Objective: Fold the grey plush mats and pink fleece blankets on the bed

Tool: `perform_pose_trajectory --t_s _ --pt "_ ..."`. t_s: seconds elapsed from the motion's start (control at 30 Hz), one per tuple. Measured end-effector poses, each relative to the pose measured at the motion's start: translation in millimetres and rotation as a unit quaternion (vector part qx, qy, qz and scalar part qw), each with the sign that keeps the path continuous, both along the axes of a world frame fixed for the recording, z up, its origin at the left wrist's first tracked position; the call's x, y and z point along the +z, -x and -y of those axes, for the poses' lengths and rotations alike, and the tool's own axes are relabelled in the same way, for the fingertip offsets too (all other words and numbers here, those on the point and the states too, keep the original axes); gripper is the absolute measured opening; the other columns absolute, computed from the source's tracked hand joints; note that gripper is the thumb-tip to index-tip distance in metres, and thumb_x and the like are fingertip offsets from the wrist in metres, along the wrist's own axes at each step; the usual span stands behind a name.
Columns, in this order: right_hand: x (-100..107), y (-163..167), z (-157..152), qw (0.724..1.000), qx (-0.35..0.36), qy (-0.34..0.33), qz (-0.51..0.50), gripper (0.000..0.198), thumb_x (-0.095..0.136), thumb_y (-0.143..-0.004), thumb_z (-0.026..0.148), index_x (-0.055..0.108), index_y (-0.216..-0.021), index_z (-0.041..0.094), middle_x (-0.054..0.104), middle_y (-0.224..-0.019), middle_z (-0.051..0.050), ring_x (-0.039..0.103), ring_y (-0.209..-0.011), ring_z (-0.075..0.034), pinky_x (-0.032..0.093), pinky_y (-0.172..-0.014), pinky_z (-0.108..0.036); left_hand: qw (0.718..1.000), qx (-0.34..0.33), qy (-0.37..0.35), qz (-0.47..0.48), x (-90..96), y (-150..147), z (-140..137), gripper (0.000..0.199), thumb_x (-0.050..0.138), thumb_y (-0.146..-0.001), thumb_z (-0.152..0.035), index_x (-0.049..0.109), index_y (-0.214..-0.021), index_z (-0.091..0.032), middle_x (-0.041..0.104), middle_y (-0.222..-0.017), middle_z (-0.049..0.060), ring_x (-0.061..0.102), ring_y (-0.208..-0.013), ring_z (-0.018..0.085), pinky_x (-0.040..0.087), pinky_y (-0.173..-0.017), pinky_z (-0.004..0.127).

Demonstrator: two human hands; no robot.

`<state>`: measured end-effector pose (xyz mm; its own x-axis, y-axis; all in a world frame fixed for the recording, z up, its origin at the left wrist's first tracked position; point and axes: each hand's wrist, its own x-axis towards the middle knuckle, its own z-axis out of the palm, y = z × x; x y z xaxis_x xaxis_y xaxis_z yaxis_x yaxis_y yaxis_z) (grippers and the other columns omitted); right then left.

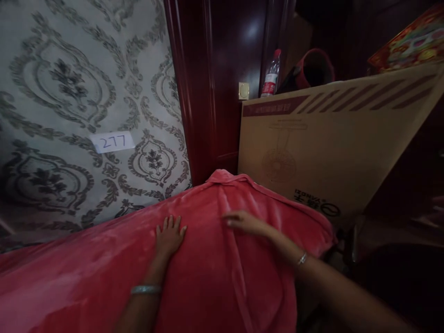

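Note:
A red plush blanket (194, 273) covers the surface before me, and a raised fold runs down its right part. My left hand (169, 236) lies flat on the blanket left of the fold, fingers spread, with a bangle on that wrist. Over the fold reaches my right hand (244, 222), its fingers stretched out to the left and a bracelet on the wrist. Nothing shows between its fingers. Whether the right fingertips press the cloth or hover just above it I cannot tell.
Behind the blanket stands a big cardboard box (329, 148), with a plastic bottle (271, 76) and a dark rounded item with a red rim (317, 69) at its top. A dark red wooden panel (222, 69) meets the patterned wall (79, 88), which bears a paper label (113, 141) reading 277.

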<state>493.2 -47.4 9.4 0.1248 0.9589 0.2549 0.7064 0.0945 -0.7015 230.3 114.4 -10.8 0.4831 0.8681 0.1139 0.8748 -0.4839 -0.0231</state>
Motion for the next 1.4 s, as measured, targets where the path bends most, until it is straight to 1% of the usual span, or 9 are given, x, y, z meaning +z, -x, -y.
perform_pose_trajectory --t_s 0.13,0.3,0.5,0.63,0.73,0.93,1.2,1.3,1.4 --pt "4.3 -99.6 -17.0 0.968 -0.245 0.008 0.057 0.049 0.053 -0.089 0.02 0.062 -0.137 0.017 0.066 -0.132 -0.013 0.063 -0.12 -0.027 0.048 -0.106 -0.045 1.0 -0.005 -0.006 -0.011 -3.6 3.2 2.1 0.06 0.033 -0.1 -0.042 0.041 -0.155 -0.019 0.033 -0.164 0.016 0.029 -0.152 0.033 0.028 -0.119 0.059" --pt "-7.7 -163.8 -27.9 0.917 -0.362 0.072 0.149 0.056 0.056 -0.088 0.015 0.052 -0.143 0.007 0.059 -0.137 -0.024 0.056 -0.128 -0.032 0.044 -0.108 -0.042 1.0 0.004 0.009 -0.008 -0.8 2.1 -2.7 0.059 0.035 -0.1 -0.041 0.042 -0.154 -0.02 0.033 -0.164 0.015 0.028 -0.152 0.033 0.027 -0.119 0.06" --pt "-18.5 -187.6 -42.7 0.885 -0.359 0.133 0.264 0.053 0.049 -0.095 0.023 0.047 -0.147 0.012 0.057 -0.14 -0.023 0.042 -0.138 -0.037 0.038 -0.107 -0.056 1.0 0.003 0.013 -0.015 -2.1 1.9 -2.4 0.06 0.036 -0.099 -0.041 0.041 -0.155 -0.02 0.032 -0.163 0.015 0.028 -0.153 0.032 0.027 -0.119 0.059" --pt "-21.0 -197.0 -53.7 0.877 -0.333 0.149 0.311 0.051 0.043 -0.097 0.019 0.046 -0.147 0.016 0.062 -0.128 -0.022 0.054 -0.125 -0.034 0.04 -0.102 -0.051 1.0 0.0 0.005 -0.019 -3.2 2.7 -1.9 0.059 0.037 -0.1 -0.041 0.041 -0.155 -0.021 0.033 -0.163 0.015 0.029 -0.152 0.032 0.027 -0.119 0.058" --pt "-22.1 -201.3 -54.3 0.881 -0.311 0.144 0.325 0.058 0.043 -0.097 0.017 0.037 -0.154 0.02 0.056 -0.134 -0.021 0.062 -0.113 -0.028 0.046 -0.095 -0.039 1.0 0.004 0.01 -0.028 -2.9 2.5 -1.5 0.059 0.036 -0.1 -0.042 0.041 -0.155 -0.021 0.032 -0.163 0.014 0.028 -0.153 0.031 0.027 -0.12 0.057" --pt "-25.0 -198.6 -37.0 0.88 -0.353 0.156 0.277 0.078 0.054 -0.098 0.041 0.015 -0.162 0.018 0.063 -0.127 -0.02 0.062 -0.118 -0.032 0.049 -0.094 -0.039 0.999 0.009 0.015 -0.039 -2.7 1.9 -1.9 0.059 0.036 -0.101 -0.041 0.039 -0.156 -0.021 0.03 -0.165 0.014 0.026 -0.154 0.03 0.026 -0.12 0.055" --pt "-11.9 -192.2 -9.3 0.862 -0.281 0.15 0.395 0.056 0.032 -0.1 0.013 0.041 -0.154 0.026 0.058 -0.135 -0.018 0.069 -0.105 -0.027 0.052 -0.086 -0.034 0.999 0.007 0.015 -0.035 -2.9 1.4 -2.0 0.059 0.034 -0.101 -0.042 0.039 -0.156 -0.022 0.03 -0.165 0.013 0.027 -0.153 0.03 0.027 -0.119 0.055" --pt "-8.4 -203.5 -1.2 0.849 -0.278 0.195 0.405 0.047 0.029 -0.1 0.012 0.06 -0.136 0.013 0.059 -0.132 -0.023 0.068 -0.106 -0.029 0.052 -0.086 -0.036 1.0 0.002 0.01 -0.025 -4.1 2.4 -2.3 0.059 0.035 -0.101 -0.042 0.039 -0.156 -0.022 0.032 -0.164 0.013 0.029 -0.152 0.03 0.027 -0.119 0.055" --pt "-9.9 -208.8 3.3 0.846 -0.277 0.21 0.405 0.044 0.031 -0.099 0.01 0.063 -0.128 0.009 0.061 -0.129 -0.024 0.069 -0.106 -0.029 0.052 -0.086 -0.036 1.0 0.003 0.012 -0.014 -4.2 2.7 -2.4 0.059 0.035 -0.101 -0.043 0.041 -0.155 -0.023 0.032 -0.164 0.013 0.027 -0.153 0.03 0.026 -0.119 0.055"
